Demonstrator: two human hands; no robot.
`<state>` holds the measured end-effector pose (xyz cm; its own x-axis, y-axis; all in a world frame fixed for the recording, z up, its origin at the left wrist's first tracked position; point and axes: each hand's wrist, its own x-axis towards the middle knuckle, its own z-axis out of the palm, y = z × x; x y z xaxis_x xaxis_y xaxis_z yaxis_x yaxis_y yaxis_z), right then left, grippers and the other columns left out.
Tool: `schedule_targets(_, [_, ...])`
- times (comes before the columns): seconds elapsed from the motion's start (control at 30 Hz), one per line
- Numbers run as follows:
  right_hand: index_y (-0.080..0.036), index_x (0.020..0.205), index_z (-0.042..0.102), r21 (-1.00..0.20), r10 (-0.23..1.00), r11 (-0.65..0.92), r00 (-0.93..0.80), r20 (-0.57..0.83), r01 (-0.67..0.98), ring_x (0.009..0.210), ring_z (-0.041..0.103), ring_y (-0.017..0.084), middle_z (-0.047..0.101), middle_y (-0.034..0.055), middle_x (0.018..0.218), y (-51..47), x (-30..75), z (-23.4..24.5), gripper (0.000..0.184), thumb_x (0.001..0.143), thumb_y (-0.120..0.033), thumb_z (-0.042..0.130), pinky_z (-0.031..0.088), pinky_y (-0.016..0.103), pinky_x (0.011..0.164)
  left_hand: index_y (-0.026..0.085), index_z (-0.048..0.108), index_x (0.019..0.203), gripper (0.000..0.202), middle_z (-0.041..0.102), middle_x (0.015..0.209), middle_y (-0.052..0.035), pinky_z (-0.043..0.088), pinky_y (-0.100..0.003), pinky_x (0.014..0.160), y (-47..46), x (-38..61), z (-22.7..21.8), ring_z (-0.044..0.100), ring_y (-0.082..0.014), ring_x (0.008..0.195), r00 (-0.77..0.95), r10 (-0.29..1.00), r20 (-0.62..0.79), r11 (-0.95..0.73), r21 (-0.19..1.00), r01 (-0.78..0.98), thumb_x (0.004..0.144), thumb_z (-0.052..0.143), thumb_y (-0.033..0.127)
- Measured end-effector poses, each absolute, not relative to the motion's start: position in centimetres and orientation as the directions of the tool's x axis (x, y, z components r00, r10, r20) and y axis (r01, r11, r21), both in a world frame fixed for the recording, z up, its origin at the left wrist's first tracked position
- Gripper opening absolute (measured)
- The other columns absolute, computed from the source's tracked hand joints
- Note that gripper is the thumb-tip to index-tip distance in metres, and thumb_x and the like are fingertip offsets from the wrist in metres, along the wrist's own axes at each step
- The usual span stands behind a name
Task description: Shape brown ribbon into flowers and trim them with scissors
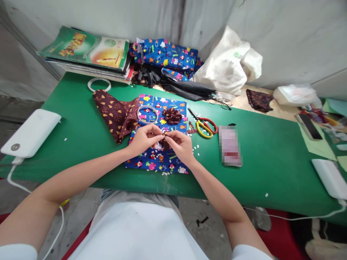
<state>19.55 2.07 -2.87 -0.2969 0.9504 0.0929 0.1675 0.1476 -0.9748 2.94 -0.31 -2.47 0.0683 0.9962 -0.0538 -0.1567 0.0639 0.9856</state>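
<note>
I view a green tabletop (265,151) before a pale wall (151,18). Toward the rear sits a white bag (223,66), contents hidden. Scissors (200,119) lie beside a blue patterned cloth (143,159); over it, my left hand (146,139) and right hand (181,144) together pinch a brown fabric piece (164,145) between their fingertips.

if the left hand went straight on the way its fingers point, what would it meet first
Most likely the right hand: its fingertips lie just ahead of those of the left hand, at the pinched brown fabric. Whether they touch or fabric lies between is too small to tell.
</note>
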Motion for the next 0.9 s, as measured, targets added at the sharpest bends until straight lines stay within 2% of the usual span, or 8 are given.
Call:
schedule_targets(0.57, [-0.021,0.078,0.067,-0.937,0.939,0.240,-0.306,0.158,0.253,0.052,0.056,0.012,0.069,0.0012,0.071,1.91,19.53,-2.83,0.012,0.079,-0.033,0.064,0.047,0.026,0.049,0.016,0.056,0.081,0.018,0.059,0.070,0.0037,0.044,-0.016,0.039,-0.19,2.86,-2.69,0.054,-0.0042,0.043,0.069,0.997,-0.034,0.042,0.992,-0.123,0.075,0.070,0.026])
schedule_targets(0.9, [-0.022,0.075,0.067,-0.883,0.916,0.329,-0.342,0.212,0.334,0.050,0.053,0.011,0.067,0.0008,0.068,1.86,19.73,-2.96,0.011,0.079,-0.031,0.063,0.044,0.025,0.046,0.017,0.054,0.080,0.018,0.057,0.064,0.0047,0.044,-0.017,0.041,-0.34,2.97,-2.70,0.054,-0.0053,0.044,0.079,0.996,-0.043,0.049,0.996,-0.071,0.077,0.067,0.028])
